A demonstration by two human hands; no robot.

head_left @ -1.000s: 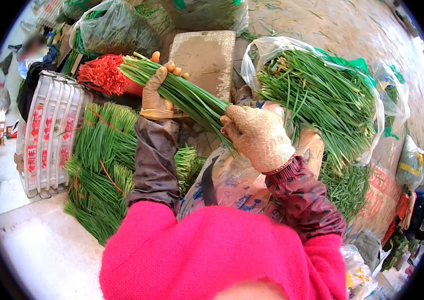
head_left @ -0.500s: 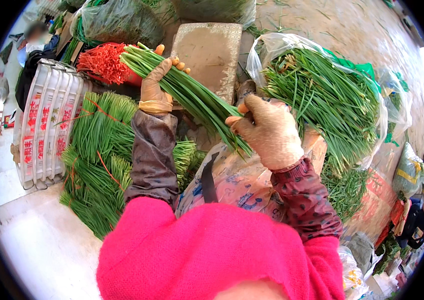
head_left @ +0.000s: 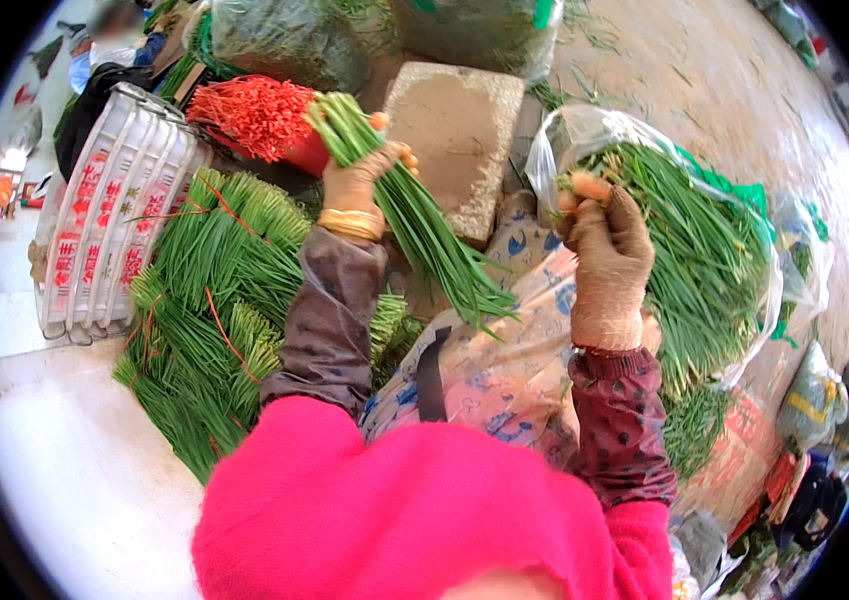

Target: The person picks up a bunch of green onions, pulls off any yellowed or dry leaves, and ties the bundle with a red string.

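My pink sleeves (head_left: 425,510) fill the bottom, patterned apron (head_left: 505,370) just past them. My left hand (head_left: 360,180) is clamped around a bunch of green chives (head_left: 415,215), tips hanging down over the apron. My right hand (head_left: 610,260) is half curled, reaching into the clear bag of chives (head_left: 705,250). Tied bundles (head_left: 215,300) pile up on my left, then the red rubber bands (head_left: 255,115) and a stone block (head_left: 455,140) behind.

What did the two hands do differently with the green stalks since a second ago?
The right hand let go of the bunch of green stalks and moved right, to the loose stalks in the plastic bag. The left hand still grips the bunch near its cut ends. The tied bundles lie as before.
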